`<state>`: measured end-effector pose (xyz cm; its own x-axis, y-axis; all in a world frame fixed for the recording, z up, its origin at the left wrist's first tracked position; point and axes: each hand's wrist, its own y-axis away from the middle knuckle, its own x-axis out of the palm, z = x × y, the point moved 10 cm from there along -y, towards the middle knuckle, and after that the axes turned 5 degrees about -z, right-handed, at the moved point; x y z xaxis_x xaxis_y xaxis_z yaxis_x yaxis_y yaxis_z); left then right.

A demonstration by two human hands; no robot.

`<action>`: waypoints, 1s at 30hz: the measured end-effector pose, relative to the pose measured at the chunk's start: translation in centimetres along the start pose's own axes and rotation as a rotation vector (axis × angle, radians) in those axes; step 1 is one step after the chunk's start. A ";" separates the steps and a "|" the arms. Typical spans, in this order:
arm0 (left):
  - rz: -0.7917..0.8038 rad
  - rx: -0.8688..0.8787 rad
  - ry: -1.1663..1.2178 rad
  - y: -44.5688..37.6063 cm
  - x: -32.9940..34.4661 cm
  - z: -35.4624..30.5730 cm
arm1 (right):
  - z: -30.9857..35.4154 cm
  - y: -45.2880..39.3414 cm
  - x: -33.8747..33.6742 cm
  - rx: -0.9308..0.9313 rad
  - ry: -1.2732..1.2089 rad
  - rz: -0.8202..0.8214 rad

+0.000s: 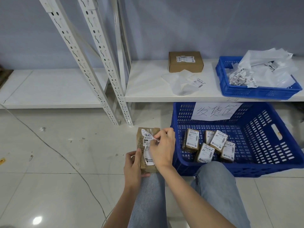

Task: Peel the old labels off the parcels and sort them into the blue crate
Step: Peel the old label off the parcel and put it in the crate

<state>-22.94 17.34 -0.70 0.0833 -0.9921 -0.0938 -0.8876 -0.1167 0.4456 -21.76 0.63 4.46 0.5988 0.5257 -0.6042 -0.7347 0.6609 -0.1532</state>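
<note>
A brown parcel (pixel 142 146) is gripped by the left hand (pixel 133 168); its half-peeled label (pixel 148 149) is pinched by the right hand (pixel 162 146), whose fingers partly hide it.

The person is wearing light blue jeans (pixel 218 191), faded and finely streaked, showing at five and six o'clock. Both forearms (pixel 194 195) are showing bare, with no sleeves, and the hands (pixel 162 148) are wearing nothing.

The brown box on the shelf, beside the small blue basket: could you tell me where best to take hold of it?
Probably from above, fingers across its two long sides: the brown box lies flat on the shelf, with clear space at its front and left.
</note>
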 end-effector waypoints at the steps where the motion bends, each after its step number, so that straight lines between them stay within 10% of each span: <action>1: 0.000 0.001 0.001 0.0 0.0 0.0 | 0.0 0.0 -0.1 0.001 -0.003 -0.003; 19: -0.008 -0.030 0.017 -0.3 -0.1 0.5 | -1.0 0.0 0.9 0.189 -0.316 0.124; 30: -0.020 -0.021 0.026 -0.4 -0.3 0.3 | 3.1 0.6 0.4 -0.200 -0.015 0.094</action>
<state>-22.79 17.66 -1.14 0.1123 -0.9904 -0.0801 -0.8760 -0.1367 0.4625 -20.99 2.95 6.58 0.5280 0.5890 -0.6118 -0.8354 0.4898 -0.2494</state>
